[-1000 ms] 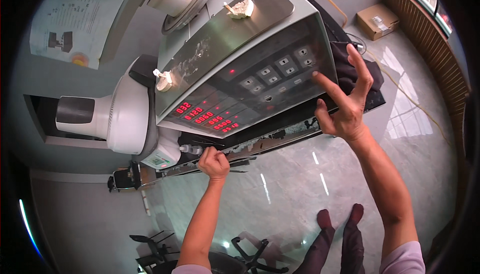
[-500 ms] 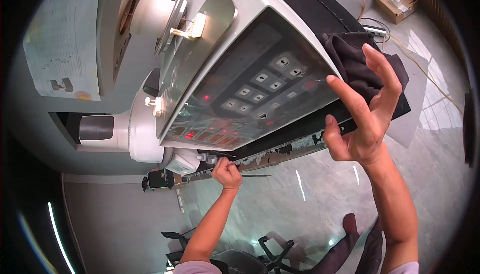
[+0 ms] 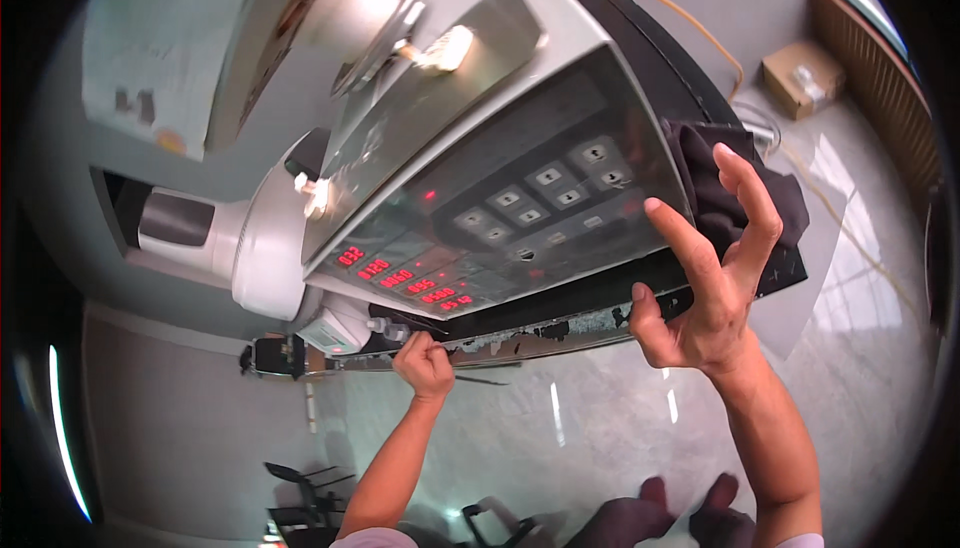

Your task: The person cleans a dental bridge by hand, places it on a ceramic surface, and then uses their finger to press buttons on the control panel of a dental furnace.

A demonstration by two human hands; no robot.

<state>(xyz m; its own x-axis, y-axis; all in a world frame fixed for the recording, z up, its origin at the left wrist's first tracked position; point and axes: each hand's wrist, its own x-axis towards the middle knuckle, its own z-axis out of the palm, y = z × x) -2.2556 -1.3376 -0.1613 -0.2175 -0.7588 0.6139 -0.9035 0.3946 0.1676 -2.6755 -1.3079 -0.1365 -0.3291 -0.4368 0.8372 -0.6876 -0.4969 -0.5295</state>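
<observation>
A machine with a dark glossy control panel (image 3: 530, 198) fills the middle, its arrow keys at the right and red lit digits at the lower left. My right hand (image 3: 705, 293) is open at the panel's right end. Its index fingertip lies over or very near a reddish round mark on the panel; I cannot tell whether they touch. The thumb and other fingers stand apart. My left hand (image 3: 425, 363) is closed in a fist at the worn bench edge (image 3: 560, 331), beside a small white device (image 3: 337, 326) with a clear fitting. Whatever the fist holds is hidden.
A dark cloth (image 3: 735, 188) lies right of the panel. Behind the machine runs an orange cable (image 3: 690, 18), with a cardboard box (image 3: 803, 78) on the floor. A white rounded apparatus (image 3: 265, 258) stands at left. Chairs (image 3: 310, 508) are below left.
The view has shifted, and the red digits now read sharper. My right index finger appears closer over the panel's right end. My left hand stays a fist at the bench edge.
</observation>
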